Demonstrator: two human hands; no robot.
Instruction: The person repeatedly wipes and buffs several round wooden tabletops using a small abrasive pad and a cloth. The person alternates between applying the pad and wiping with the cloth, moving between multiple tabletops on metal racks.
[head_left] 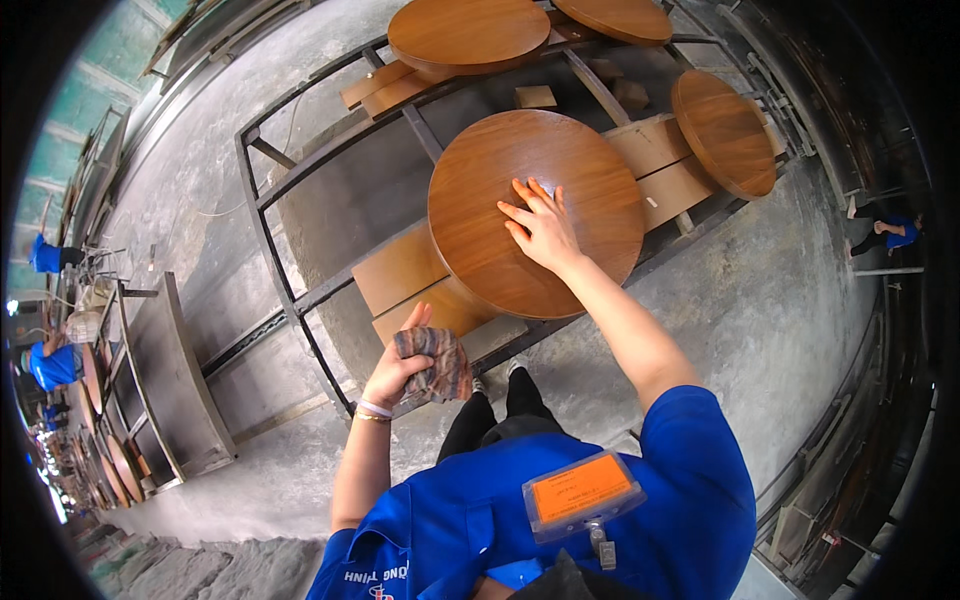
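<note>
A round brown wooden tabletop (535,250) lies in front of me, raised on wooden boards (400,268) across a dark metal frame. My right hand (543,228) rests on its upper face near the middle, fingers spread and holding nothing. Left of the disc's near edge, my left hand (397,368) is closed around a crumpled striped cloth (435,362) in brown and grey. The cloth hangs apart from the wood.
More round tops sit beyond: one at the far side (468,32), another at the far right (625,16), and a tilted one on the right (724,135). The metal frame (278,262) borders my work spot. People in blue (52,365) are at the left, another person (897,232) far right.
</note>
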